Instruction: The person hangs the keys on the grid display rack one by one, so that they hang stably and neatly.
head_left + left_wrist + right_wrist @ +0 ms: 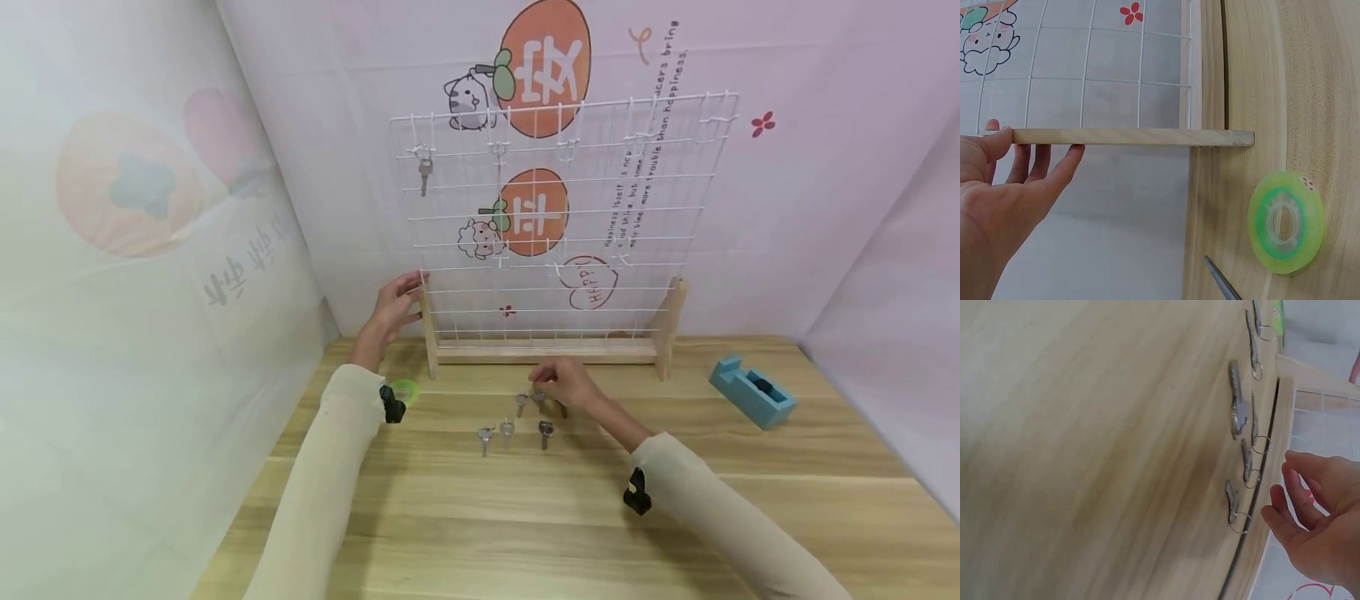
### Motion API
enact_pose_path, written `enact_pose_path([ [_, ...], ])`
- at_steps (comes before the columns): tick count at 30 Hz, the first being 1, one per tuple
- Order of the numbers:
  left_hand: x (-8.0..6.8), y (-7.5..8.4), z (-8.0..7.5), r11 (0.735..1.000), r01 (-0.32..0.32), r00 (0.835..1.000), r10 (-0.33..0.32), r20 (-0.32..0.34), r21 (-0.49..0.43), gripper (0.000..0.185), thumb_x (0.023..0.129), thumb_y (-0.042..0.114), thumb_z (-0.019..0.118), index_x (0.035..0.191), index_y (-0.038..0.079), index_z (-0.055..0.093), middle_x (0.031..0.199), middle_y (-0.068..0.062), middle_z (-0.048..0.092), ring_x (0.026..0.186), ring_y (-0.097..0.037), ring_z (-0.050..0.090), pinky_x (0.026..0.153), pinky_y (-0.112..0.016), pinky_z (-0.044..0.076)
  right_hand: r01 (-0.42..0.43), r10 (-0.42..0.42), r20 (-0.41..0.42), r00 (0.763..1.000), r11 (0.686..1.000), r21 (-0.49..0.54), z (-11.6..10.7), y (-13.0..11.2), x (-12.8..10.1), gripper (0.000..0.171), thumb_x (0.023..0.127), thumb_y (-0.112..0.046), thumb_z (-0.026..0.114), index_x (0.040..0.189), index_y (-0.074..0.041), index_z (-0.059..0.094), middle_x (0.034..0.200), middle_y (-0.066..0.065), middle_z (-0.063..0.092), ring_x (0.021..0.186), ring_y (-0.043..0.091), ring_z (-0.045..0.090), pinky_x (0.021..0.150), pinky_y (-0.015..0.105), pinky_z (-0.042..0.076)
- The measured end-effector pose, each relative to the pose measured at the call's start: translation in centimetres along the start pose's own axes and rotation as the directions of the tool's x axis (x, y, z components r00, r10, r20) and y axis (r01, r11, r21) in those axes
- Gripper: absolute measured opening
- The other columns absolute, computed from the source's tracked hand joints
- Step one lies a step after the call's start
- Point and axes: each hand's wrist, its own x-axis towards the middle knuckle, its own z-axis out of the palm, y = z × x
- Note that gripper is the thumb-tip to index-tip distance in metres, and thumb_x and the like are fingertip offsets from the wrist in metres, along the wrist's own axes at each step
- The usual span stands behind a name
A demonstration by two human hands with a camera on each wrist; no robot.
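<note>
Five keys (pixel 514 421) lie loose on the desk (pixel 570 517) before the wire grid rack (pixel 558 221). Just above the rearmost two hovers the right hand (pixel 564 383), its grip loosely curled, pinching nothing. With fingers straight, the left hand (pixel 393 308) steadies the rack's wooden post (pixel 1135 137), near a green tape roll (pixel 1285 222).

Two bare hands, no rings, no gloves: left hand (pixel 395 310), right hand (pixel 564 382). Both arms in long cream sleeves, left sleeve (pixel 322 483), right sleeve (pixel 731 521), snug fit, cuffs ending at wrists. Small black clip-like mount at each wrist, left mount (pixel 392 403), right mount (pixel 637 492). Nails short, unpainted.
</note>
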Motion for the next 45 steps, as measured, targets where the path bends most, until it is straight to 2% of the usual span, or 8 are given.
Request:
enact_pose_path([
  [5,0.0,0.0,0.3,1.0,0.006,1.0,-0.006,0.003,0.02,0.043,0.11,0.009,0.051,0.153,0.011,0.052,0.161,-0.012,0.043,0.146,-0.032,0.042,0.113,-0.059,0.042,-0.001,0.002,0.009,1.0,0.999,-0.041,0.6,0.3,-0.1,0.011,0.088,0.006,0.076,0.099,0.005,0.077,0.09,0.01,0.076,0.081,0.021,0.07,0.069,0.026,0.057],
  [12,-0.2,-0.1,0.1,1.0,0.0,1.0,0.0,-0.01,0.006,0.041,0.11,0.009,0.05,0.151,0.013,0.055,0.159,-0.011,0.045,0.145,-0.032,0.042,0.113,-0.059,0.043,0.029,-0.025,0.033,0.999,0.993,-0.111,1.0,-0.2,-0.1,0.009,0.089,0.005,0.077,0.097,0.002,0.078,0.092,0.009,0.077,0.087,0.024,0.072,0.076,0.035,0.061],
  [20,-0.6,0.5,0.1,0.999,0.038,0.999,-0.037,0.021,-0.005,0.044,0.11,0.008,0.049,0.154,0.011,0.05,0.161,-0.012,0.041,0.148,-0.033,0.038,0.116,-0.06,0.039,0.017,-0.005,0.052,0.999,0.974,-0.227,1.4,-0.7,-0.4,0.007,0.09,-0.001,0.08,0.095,-0.005,0.079,0.092,0.005,0.078,0.087,0.019,0.074,0.08,0.035,0.062],
  [25,-0.6,0.6,0.2,1.0,0.03,0.999,-0.03,0.015,0.003,0.044,0.11,0.007,0.05,0.154,0.01,0.05,0.161,-0.013,0.041,0.148,-0.033,0.039,0.115,-0.061,0.04,0.019,-0.009,0.046,0.999,0.973,-0.231,1.5,-0.9,-0.4,0.007,0.09,0.0,0.079,0.096,-0.004,0.079,0.093,0.006,0.078,0.087,0.02,0.074,0.08,0.036,0.062],
  [28,-0.1,-0.1,0.1,1.0,0.008,1.0,-0.008,-0.005,0.025,0.043,0.11,0.01,0.051,0.153,0.013,0.053,0.159,-0.011,0.045,0.146,-0.032,0.042,0.113,-0.059,0.043,0.008,0.005,0.059,0.998,0.973,-0.232,1.6,-1.1,-0.3,0.008,0.093,0.001,0.075,0.099,-0.003,0.078,0.095,0.007,0.078,0.088,0.02,0.074,0.079,0.035,0.062],
  [34,-0.1,0.0,0.0,1.0,0.006,1.0,-0.006,-0.005,0.029,0.043,0.11,0.009,0.051,0.153,0.012,0.053,0.159,-0.011,0.044,0.146,-0.032,0.043,0.113,-0.059,0.043,-0.001,0.02,0.076,0.997,0.97,-0.241,1.7,-1.3,-0.3,0.014,0.097,0.002,0.069,0.106,-0.004,0.078,0.1,0.01,0.078,0.09,0.021,0.073,0.079,0.036,0.061],
  [40,-0.1,0.0,0.0,1.0,-0.001,1.0,0.001,0.002,0.021,0.044,0.11,0.009,0.05,0.154,0.01,0.051,0.16,-0.012,0.043,0.147,-0.032,0.04,0.114,-0.059,0.042,0.037,-0.024,0.06,0.998,0.973,-0.23,1.3,-1.5,-0.4,0.018,0.097,0.004,0.065,0.106,-0.005,0.078,0.102,0.011,0.078,0.098,0.027,0.074,0.08,0.038,0.062],
  [45,-0.3,0.0,-0.1,1.0,-0.004,1.0,0.004,0.009,0.011,0.044,0.11,0.009,0.05,0.154,0.01,0.05,0.161,-0.012,0.042,0.148,-0.032,0.039,0.115,-0.059,0.041,0.073,-0.064,0.05,0.997,0.976,-0.203,0.9,-1.7,-0.4,0.021,0.095,0.008,0.064,0.104,-0.004,0.079,0.1,0.011,0.078,0.095,0.027,0.074,0.071,0.034,0.06],
])
